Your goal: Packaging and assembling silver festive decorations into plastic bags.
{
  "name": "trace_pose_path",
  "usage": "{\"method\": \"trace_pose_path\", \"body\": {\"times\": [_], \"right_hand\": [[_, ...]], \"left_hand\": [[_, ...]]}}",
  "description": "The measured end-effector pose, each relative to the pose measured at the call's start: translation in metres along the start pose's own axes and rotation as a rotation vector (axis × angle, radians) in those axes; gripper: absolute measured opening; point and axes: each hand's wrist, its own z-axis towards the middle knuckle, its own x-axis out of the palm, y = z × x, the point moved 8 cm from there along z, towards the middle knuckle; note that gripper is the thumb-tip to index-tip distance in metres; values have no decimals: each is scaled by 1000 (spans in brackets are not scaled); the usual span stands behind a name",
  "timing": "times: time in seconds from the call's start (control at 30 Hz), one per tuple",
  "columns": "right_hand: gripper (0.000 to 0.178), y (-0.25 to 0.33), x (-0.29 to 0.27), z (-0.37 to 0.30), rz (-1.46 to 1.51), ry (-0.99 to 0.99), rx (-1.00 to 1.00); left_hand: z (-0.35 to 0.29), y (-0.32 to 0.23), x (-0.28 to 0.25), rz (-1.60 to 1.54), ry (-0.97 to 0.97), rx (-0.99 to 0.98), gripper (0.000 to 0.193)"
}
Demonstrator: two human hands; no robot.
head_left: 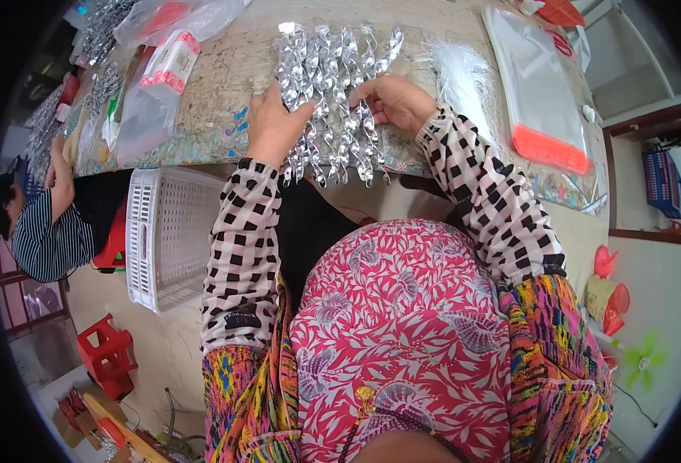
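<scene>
While left fingers (301,116) spread, touching silver spirals (323,63)

A worn table (215,85) carries a row of twisted silver ribbons (325,63). To their right lie white strands (462,77), then red-edged clear bags (537,85).

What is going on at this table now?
The person's left hand touches the left side of some twisted silver strips, and the right hand touches their right side. The strips lie on a table, their lower ends past its near edge. White strands and clear plastic with a red band lie further right.
</scene>
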Motion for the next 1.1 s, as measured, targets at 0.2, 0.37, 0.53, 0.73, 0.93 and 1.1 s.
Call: {"method": "trace_pose_path", "body": {"times": [0.2, 0.37, 0.53, 0.73, 0.93, 1.1], "right_hand": [[6, -2, -2, -5, 63, -25, 9], [10, -3, -17, 3, 139, -168, -134], [11, -17, -16, 10, 298, -67, -74], [14, -19, -5, 0, 272, -102, -87], [30, -3, 2, -12, -123, -108, -303], [74, -7, 14, 1, -547, -346, -391]], "left_hand": [[-14, -7, 0, -18, -66, -3, 86], [-26, -24, 10, 56, -55, 70, 87], [-29, -1, 17, -3, -76, 92, 86], [-51, -15, -3, 77, -207, 127, 70], [-84, -54, -5, 178, -216, 343, 48], [-80, -31, 25, 46, -169, 333, 43]]}}
